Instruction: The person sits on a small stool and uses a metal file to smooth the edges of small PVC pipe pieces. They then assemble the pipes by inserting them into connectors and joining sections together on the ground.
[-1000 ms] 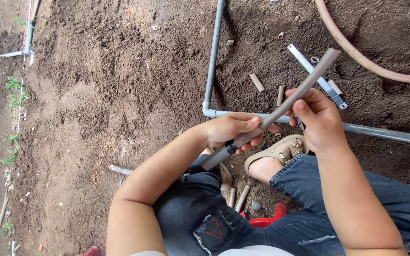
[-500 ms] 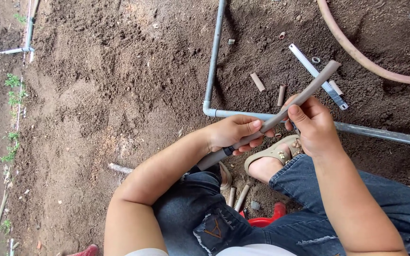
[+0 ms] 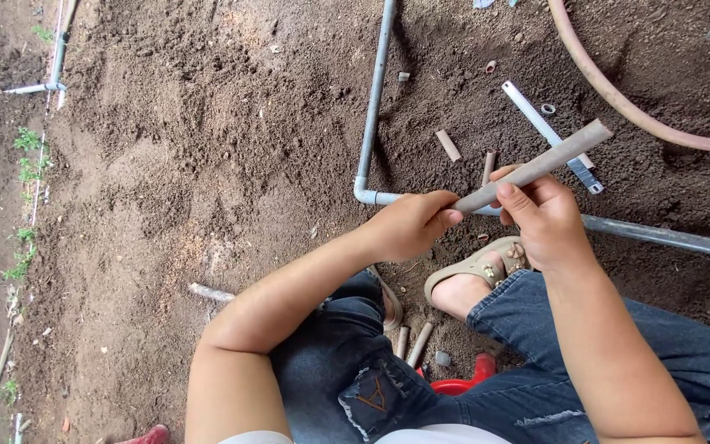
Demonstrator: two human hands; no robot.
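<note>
You've got both hands on a short grey pipe piece (image 3: 536,167), held w/ its far end tilted up-right over the dirt. Left hand (image 3: 411,224) has a closed grip on the lower end, fingers wrapped round it. Right hand (image 3: 546,215) pinches the middle, thumb on top, grip closed on the same piece. Directly below lies an L-shaped grey pipe run (image 3: 371,107) w/ an elbow joint (image 3: 363,192) on the soil (image 3: 207,140). Your sandal (image 3: 474,265) sits just under the hands. Small pipe offcuts (image 3: 448,145) lie nearby, a hose (image 3: 618,90) curves top right.
</note>
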